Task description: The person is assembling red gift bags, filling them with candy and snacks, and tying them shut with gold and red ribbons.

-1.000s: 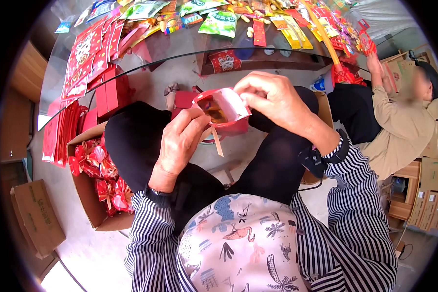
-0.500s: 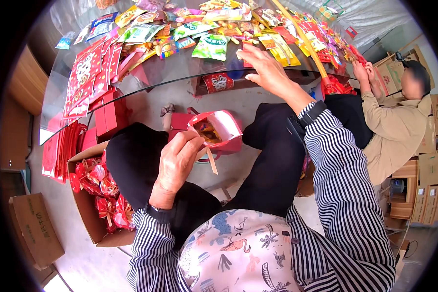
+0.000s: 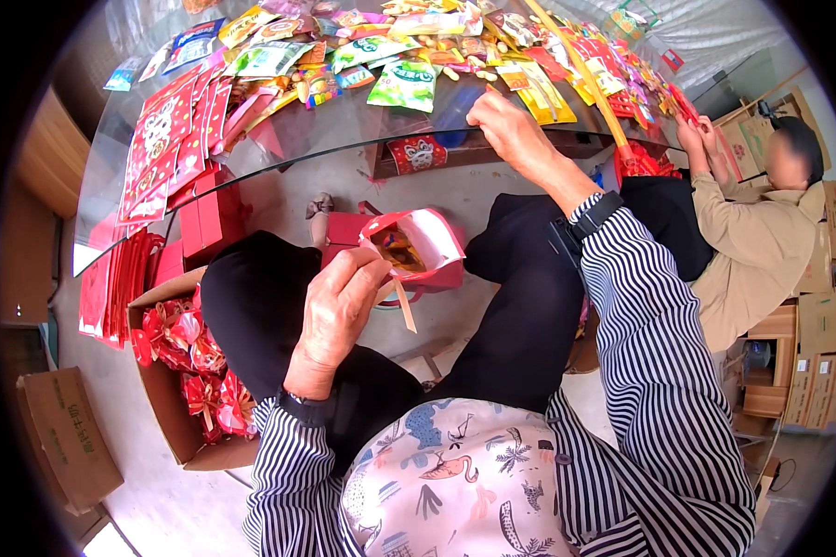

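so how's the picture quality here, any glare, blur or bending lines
Head view, whole frame: black corners, and the near edge of the glass tabletop looks bowed; head view, lower left: a patch of floor glares near white; head view, centre: the left hand and red box look fairly sharp; head view, right: the co-worker's head is blurred.

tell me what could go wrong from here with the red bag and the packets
The red bag may tip and spill, as the left hand pinches it at one side only. The right hand, over the glass table, could knock the yellow packet off the near edge. The hanging tan strip might snag.
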Action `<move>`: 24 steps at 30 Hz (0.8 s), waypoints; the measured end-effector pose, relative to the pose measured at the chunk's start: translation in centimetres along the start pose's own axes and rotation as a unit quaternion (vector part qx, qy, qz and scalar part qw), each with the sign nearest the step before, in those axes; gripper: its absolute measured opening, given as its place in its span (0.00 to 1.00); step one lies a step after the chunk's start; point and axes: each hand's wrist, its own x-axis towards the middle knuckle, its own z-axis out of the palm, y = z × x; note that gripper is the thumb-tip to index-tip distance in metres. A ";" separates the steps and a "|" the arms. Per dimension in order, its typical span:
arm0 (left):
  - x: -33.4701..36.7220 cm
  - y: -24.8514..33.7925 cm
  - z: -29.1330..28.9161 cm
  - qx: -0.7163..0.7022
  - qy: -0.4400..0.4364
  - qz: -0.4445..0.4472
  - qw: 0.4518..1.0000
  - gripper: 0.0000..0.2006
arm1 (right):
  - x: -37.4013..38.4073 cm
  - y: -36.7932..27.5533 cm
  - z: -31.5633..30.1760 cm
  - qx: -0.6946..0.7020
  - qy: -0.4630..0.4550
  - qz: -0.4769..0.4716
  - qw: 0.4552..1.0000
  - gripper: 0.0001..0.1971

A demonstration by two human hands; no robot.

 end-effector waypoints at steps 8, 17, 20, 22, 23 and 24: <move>0.1 -0.3 0.4 0.001 0.005 0.003 1.000 0.15 | -0.6 -6.8 -4.6 0.437 0.106 0.141 0.882 0.07; 0.0 -0.4 1.1 0.004 0.002 0.008 1.000 0.16 | -4.5 -15.0 -5.2 0.441 0.081 0.083 0.890 0.09; -0.1 -0.2 0.8 0.008 -0.005 0.009 1.000 0.15 | -4.6 -16.5 -3.8 0.311 0.098 0.062 0.943 0.11; -0.1 -0.2 0.8 0.006 -0.002 0.012 1.000 0.15 | -5.2 -16.6 -2.1 0.289 0.056 0.041 0.955 0.11; 0.0 -0.2 0.9 0.006 -0.003 0.013 1.000 0.15 | -5.4 -16.9 -1.6 0.276 0.057 0.031 0.959 0.11; -0.1 -0.2 0.8 0.006 -0.001 0.012 1.000 0.15 | -5.3 -17.1 -1.1 0.265 0.057 0.019 0.962 0.12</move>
